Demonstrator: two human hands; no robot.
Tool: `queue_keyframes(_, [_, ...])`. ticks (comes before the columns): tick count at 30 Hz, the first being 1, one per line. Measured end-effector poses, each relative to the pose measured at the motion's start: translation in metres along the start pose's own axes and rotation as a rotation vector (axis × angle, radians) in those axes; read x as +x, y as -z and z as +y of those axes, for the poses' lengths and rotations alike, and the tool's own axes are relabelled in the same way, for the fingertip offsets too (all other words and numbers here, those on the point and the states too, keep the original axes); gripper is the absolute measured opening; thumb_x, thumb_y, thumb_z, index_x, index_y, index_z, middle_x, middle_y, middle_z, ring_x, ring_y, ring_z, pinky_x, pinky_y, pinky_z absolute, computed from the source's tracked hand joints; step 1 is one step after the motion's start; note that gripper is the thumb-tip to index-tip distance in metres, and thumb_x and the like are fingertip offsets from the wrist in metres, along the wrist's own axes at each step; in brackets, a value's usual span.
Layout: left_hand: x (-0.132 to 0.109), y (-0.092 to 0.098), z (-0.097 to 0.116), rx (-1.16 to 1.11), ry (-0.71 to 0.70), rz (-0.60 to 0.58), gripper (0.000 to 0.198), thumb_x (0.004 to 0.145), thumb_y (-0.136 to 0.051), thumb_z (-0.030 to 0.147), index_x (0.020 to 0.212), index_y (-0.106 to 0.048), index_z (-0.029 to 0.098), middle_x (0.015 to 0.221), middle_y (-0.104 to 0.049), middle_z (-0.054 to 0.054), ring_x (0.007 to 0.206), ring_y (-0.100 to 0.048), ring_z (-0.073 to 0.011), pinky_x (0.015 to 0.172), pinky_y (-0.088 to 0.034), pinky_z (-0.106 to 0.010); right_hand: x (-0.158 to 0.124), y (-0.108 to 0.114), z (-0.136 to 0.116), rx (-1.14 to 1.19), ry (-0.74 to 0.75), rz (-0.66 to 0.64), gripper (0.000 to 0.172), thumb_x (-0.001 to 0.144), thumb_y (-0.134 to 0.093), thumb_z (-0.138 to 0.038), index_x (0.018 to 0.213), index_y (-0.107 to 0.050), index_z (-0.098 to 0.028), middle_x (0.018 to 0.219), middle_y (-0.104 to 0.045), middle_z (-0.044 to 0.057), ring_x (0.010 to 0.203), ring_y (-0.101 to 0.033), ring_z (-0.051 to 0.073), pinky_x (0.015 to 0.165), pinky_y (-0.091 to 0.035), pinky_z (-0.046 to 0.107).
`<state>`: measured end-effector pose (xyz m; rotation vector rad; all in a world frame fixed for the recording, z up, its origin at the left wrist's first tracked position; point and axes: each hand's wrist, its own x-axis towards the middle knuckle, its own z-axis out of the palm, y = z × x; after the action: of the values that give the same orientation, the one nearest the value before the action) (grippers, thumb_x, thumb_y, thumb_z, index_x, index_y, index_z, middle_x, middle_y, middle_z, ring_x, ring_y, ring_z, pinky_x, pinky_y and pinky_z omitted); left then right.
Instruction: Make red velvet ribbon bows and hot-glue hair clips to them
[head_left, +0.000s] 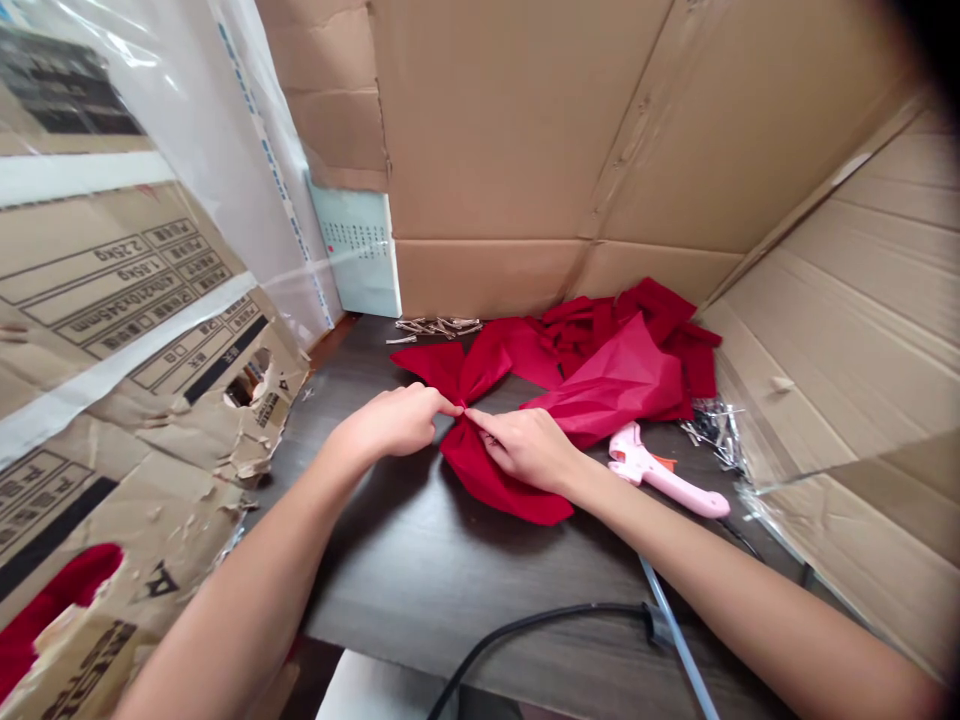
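Left hand (390,422): at the centre of the table, fingers drawn together, fingertips on the knot of the red fabric bow (495,482).

Right hand (526,450): comes in from the right, index finger (480,420) extended, its tip on the bow's centre, almost meeting the left fingertips.

Grip: both hands pinch the gathered middle of the bow between their fingers, pressing it together from either side.

Bow: flat on the dark wood table (465,590), below the hands, one loop pointing up and left, another folded down and right.

Nearby fabric: a heap of red cloth (600,340) lies just behind the bow and touches it.

Tools: a pink hot glue gun (664,480) lies on its side just right of the right hand. A black cable (540,628) and a pale blue rod (675,630) cross the table's near edge.

Small parts: metal hair clips (439,327) lie in a row at the back, with a second pile of clips (712,430) at the right.

Surroundings: cardboard sheets (480,130) stand around the back and sides of the table.
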<state>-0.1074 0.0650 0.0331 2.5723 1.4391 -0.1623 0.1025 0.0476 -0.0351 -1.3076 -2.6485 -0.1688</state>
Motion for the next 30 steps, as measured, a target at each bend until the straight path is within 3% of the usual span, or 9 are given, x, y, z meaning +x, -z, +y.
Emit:
queue_keyframes(11, [0.001, 0.000, 0.016, 0.063, 0.104, 0.070, 0.061, 0.083, -0.040, 0.014, 0.136, -0.058, 0.040, 0.126, -0.069, -0.010, 0.112, -0.066, -0.0347, 0.084, -0.054, -0.047, 0.000, 0.005, 0.001, -0.043, 0.029, -0.053, 0.050, 0.092, -0.045, -0.018, 0.142, -0.054, -0.019, 0.094, -0.078, 0.008, 0.077, -0.070, 0.022, 0.058, -0.032, 0.031])
queue_keyframes(17, [0.002, -0.003, 0.022, 0.007, 0.175, 0.021, 0.058, 0.086, -0.042, 0.018, 0.138, -0.056, 0.039, 0.130, -0.066, -0.011, 0.112, -0.066, -0.0363, 0.086, -0.052, -0.048, 0.001, 0.005, 0.001, -0.003, -0.014, -0.051, 0.049, 0.092, -0.047, -0.020, 0.140, -0.056, -0.024, 0.091, -0.078, 0.008, 0.075, -0.069, 0.021, 0.059, -0.035, 0.029])
queue_keyframes(24, [0.005, 0.000, 0.024, -0.041, 0.230, 0.015, 0.050, 0.087, -0.045, 0.021, 0.131, -0.062, 0.037, 0.132, -0.065, -0.010, 0.113, -0.065, -0.0359, 0.089, -0.051, -0.048, 0.002, 0.005, 0.003, 0.013, -0.024, -0.058, 0.049, 0.092, -0.046, -0.022, 0.140, -0.058, -0.026, 0.091, -0.078, 0.008, 0.073, -0.069, 0.022, 0.059, -0.035, 0.029])
queue_keyframes(30, [0.007, 0.002, 0.033, 0.019, 0.245, 0.050, 0.041, 0.089, -0.044, 0.028, 0.122, -0.070, 0.029, 0.121, -0.071, -0.013, 0.105, -0.069, -0.0364, 0.085, -0.053, -0.048, 0.004, 0.007, 0.004, 0.046, -0.029, -0.082, 0.049, 0.091, -0.048, -0.021, 0.139, -0.059, -0.026, 0.093, -0.078, 0.008, 0.076, -0.069, 0.022, 0.060, -0.037, 0.029])
